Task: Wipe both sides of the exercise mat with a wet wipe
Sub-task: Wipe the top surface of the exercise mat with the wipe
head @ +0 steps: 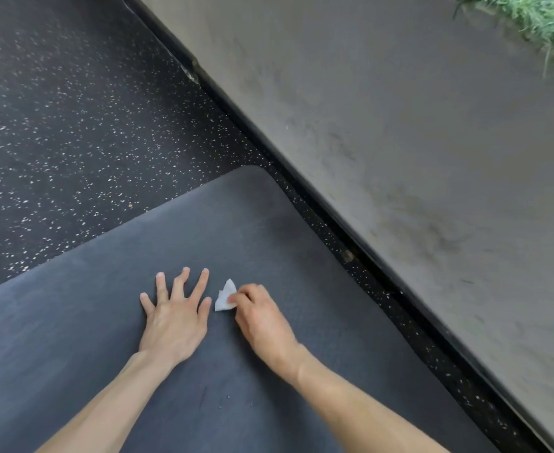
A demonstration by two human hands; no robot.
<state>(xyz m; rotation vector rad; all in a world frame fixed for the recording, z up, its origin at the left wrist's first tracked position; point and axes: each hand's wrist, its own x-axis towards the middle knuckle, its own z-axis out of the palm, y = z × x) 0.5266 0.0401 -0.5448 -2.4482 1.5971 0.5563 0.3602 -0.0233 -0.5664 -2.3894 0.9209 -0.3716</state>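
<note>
The left hand [174, 322] is lying flat on the exercise mat [236, 223], palm down, fingers straight and spread wide, gripping nothing. Just to its right, the right hand [259, 318] is curling its fingers and pinching the wet wipe [224, 297] between thumb and fingertips. The wipe is a small, crumpled white piece; it is sticking out from the right hand's fingertips towards the left hand and is sitting in the narrow gap between the two hands, close to the left thumb and forefinger without touching them. Whether the wipe is pressing on the mat or hovering just over it cannot be told.

The mat is dark blue-grey and is lying unrolled under both hands and both bare forearms. It is stretching away ahead of the fingertips to a rounded corner and running out of view to the left of the left hand and back past the elbows. Between the forearms, nearer the person than the hands, a short dark mark [202, 397] and a few pale specks [228, 396] are showing on its surface.

Ahead of and to the left of the left hand, black speckled flooring [73, 125] is spreading out beyond the mat's edge, and a thin strip of it is also showing to the right of the right hand. Beyond that strip a black skirting [380, 273] is running diagonally, with a smudged grey wall [400, 125] rising behind it. Far ahead and to the right of the right hand, a tuft of green artificial grass [544, 18] is hanging into view.
</note>
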